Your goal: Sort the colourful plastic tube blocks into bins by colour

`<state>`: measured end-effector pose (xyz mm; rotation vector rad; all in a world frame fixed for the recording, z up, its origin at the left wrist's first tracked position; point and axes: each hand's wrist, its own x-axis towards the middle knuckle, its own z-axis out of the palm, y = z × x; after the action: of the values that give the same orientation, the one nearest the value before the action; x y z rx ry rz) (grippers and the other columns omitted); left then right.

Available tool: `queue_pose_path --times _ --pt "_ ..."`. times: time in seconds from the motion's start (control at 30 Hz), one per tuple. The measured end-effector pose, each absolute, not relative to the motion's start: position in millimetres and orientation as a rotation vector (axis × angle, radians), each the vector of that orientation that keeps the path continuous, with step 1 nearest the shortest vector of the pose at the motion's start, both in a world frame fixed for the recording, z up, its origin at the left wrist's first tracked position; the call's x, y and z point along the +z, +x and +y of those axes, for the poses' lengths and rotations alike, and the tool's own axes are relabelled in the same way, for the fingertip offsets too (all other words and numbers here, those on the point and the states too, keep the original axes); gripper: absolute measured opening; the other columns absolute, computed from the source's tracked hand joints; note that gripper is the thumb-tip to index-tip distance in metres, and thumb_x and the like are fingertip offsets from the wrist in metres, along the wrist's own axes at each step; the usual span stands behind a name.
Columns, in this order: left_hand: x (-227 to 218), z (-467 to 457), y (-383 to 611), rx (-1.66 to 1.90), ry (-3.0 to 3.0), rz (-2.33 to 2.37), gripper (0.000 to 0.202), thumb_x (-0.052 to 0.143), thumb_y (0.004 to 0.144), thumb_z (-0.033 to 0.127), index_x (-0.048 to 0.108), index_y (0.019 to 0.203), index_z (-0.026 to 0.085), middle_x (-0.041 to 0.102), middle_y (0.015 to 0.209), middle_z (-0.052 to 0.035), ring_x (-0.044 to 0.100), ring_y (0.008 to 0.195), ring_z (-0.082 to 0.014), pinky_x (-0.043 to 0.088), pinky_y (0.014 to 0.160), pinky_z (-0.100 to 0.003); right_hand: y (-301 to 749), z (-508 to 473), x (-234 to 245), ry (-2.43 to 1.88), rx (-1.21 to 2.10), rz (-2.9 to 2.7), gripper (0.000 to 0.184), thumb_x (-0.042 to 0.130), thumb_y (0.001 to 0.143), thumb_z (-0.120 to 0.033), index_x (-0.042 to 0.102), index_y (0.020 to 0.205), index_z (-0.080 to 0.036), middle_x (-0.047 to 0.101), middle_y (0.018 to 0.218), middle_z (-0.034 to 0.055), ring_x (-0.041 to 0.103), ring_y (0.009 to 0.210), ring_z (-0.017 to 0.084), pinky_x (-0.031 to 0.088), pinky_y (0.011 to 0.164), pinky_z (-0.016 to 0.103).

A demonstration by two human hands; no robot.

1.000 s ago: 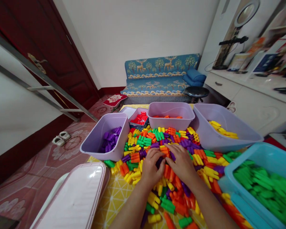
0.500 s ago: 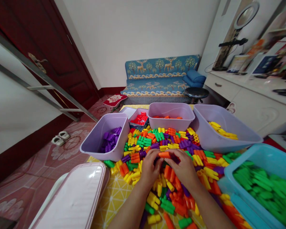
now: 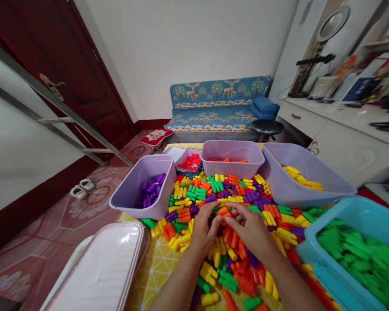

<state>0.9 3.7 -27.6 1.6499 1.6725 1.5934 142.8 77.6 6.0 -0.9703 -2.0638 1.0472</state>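
Over on the left, a lilac tub (image 3: 126, 192) holds purple blocks (image 3: 151, 191), and a loose heap of multicoloured plastic blocks (image 3: 201, 192) spreads across a yellow patterned cloth (image 3: 157, 276). In the middle of the heap, the left hand (image 3: 205, 233) hangs open, fingers spread, just beside an orange block (image 3: 223, 211). The right hand (image 3: 250, 229) closes its grip on that block, pinching it at the fingertips as far as I can see. Further right, a slanted lilac tub (image 3: 288, 194) carries yellow blocks (image 3: 303, 178), and a blue tub (image 3: 330, 280) near the corner is full of green blocks (image 3: 356, 255).
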Motion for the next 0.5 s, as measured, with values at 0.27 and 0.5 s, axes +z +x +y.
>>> queue_pose_path --times 0.27,0.5 --pt "-33 6 2 1.629 1.653 1.733 0.026 0.044 0.094 0.024 0.06 0.115 0.02 0.064 0.114 -0.0094 0.058 0.109 -0.0211 0.046 0.095 -0.037 122 120 49 -0.792 1.135 -1.656 0.035 0.059 0.077 -0.029 0.06 0.111 -0.02 0.069 0.104 0.0098 0.069 0.088 0.02 0.056 0.078 0.035" --pt "-32 7 0 1.619 1.732 1.687 0.025 0.046 0.093 0.019 0.062 0.112 0.02 0.064 0.112 -0.0094 0.058 0.109 -0.0201 0.047 0.095 -0.038 133 115 32 -0.832 0.97 -1.582 0.044 0.057 0.083 -0.032 0.05 0.125 -0.022 0.057 0.129 0.0125 0.057 0.118 0.024 0.048 0.096 0.042"
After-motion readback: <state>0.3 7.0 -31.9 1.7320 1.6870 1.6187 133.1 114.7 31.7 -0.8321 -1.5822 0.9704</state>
